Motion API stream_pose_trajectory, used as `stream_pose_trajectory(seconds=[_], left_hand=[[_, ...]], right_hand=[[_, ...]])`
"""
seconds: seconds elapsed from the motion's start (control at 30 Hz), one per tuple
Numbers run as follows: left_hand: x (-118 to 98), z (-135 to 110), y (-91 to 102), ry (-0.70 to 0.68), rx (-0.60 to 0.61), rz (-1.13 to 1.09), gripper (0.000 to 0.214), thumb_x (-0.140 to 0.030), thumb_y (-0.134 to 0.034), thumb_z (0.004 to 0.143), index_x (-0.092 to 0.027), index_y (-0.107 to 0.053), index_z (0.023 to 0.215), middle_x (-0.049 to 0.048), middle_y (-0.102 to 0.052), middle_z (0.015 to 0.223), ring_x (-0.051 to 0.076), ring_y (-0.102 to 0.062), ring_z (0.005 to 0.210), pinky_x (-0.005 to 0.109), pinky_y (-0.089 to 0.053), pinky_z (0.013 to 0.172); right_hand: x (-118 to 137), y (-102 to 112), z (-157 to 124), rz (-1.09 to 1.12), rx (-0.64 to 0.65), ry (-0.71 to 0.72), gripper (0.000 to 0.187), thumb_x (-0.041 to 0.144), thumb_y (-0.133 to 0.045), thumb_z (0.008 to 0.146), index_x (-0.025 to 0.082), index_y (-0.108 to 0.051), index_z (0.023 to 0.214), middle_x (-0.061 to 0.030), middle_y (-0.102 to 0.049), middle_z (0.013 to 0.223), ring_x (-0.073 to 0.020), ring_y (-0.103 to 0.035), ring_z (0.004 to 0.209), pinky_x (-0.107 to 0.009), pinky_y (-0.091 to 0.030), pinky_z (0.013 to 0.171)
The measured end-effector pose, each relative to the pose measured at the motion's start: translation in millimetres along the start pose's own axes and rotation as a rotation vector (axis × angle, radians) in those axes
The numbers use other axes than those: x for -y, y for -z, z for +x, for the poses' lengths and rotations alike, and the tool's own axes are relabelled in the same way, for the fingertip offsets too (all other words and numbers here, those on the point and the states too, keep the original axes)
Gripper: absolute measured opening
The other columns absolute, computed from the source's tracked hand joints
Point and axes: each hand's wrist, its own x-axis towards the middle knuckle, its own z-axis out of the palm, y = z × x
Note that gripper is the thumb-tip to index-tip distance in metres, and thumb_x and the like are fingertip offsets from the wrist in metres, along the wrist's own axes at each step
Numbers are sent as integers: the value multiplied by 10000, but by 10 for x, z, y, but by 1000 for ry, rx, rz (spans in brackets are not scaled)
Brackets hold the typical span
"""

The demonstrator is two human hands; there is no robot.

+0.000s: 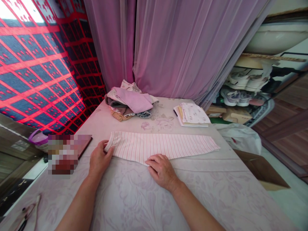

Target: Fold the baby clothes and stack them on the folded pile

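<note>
Left grip [100,158]: open, nothing pinched, laid over the left end of the striped cloth [158,147].
Right grip [161,171]: open and flat, nothing pinched, resting on the cloth's near edge.
Cloth: lying at 12 o'clock from both grips on the floral cover [134,205], apparently pressed down to lie flat.
Clothes pile [130,101]: placed beyond, at 12 o'clock.
Folded stack [192,115]: placed at 1 o'clock.
</note>
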Motion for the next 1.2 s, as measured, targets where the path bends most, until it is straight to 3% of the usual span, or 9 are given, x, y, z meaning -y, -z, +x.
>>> stream_pose_trajectory(seconds=[0.1,0.2,0.37,0.47,0.6,0.77,0.97,1.1,1.2], left_hand=[[35,9,-24,-16,-22,-10,579,-544,-473,808,-181,-520,1256,95,-697,1021,207,-633,720,319,-481,674],[60,18,-37,-43,-12,-1,581,-531,-411,846,-163,-520,1281,115,-696,1037,207,-630,714,326,-486,679],[69,27,-44,-64,-20,41,555,-486,-411,854,-162,-535,1286,114,-701,1024,215,-627,742,335,-488,702],[72,31,-46,-76,-27,56,554,-491,-403,859,-161,-543,1281,114,-699,1011,223,-620,747,343,-486,703],[72,36,-45,-92,-22,70,536,-496,-394,857,-172,-570,1247,104,-693,994,219,-601,734,340,-476,697],[52,34,-19,-95,-4,100,544,-510,-379,853,-172,-585,1225,75,-665,828,221,-576,702,333,-459,671],[32,29,5,-90,11,103,563,-518,-377,848,-165,-579,1237,60,-632,752,227,-568,692,329,-449,648],[31,32,-10,-82,21,113,577,-517,-373,851,-153,-568,1254,70,-643,782,232,-570,708,336,-451,666],[38,32,-26,-70,20,123,567,-517,-377,853,-165,-566,1256,75,-657,821,230,-577,726,332,-455,678]], right_hand=[[-106,77,-13,26,-75,6,206,192,-527,886,233,-682,1014,-43,-695,967,-173,-595,913,-346,-446,817],[-446,351,-70,-32,-233,-120,241,226,-484,897,245,-696,1011,-57,-710,984,-195,-615,945,-376,-462,859],[-1296,1100,-365,-311,-407,-746,362,294,-423,851,183,-686,1072,-114,-685,1097,-242,-596,1045,-387,-446,945],[-1660,1435,-604,-467,-348,-1106,435,314,-426,836,138,-641,1172,-138,-679,1087,-275,-607,1003,-404,-453,896],[-1852,1591,-787,-465,-118,-1336,441,422,-379,889,162,-677,1083,-150,-694,1032,-291,-638,938,-384,-466,782],[-1867,1559,-787,-488,-14,-1369,502,595,-423,846,190,-695,963,-144,-703,966,-298,-655,883,-374,-468,703],[-1959,1600,-733,-444,70,-1342,431,506,-501,833,199,-666,1087,-117,-696,1073,-282,-651,945,-358,-472,729],[-2068,1710,-662,-437,189,-1331,407,533,-542,798,191,-718,931,-141,-696,1050,-292,-653,903,-361,-468,703],[-2125,1776,-639,-373,288,-1291,429,569,-547,783,177,-709,716,-128,-702,823,-276,-650,784,-338,-455,647]])
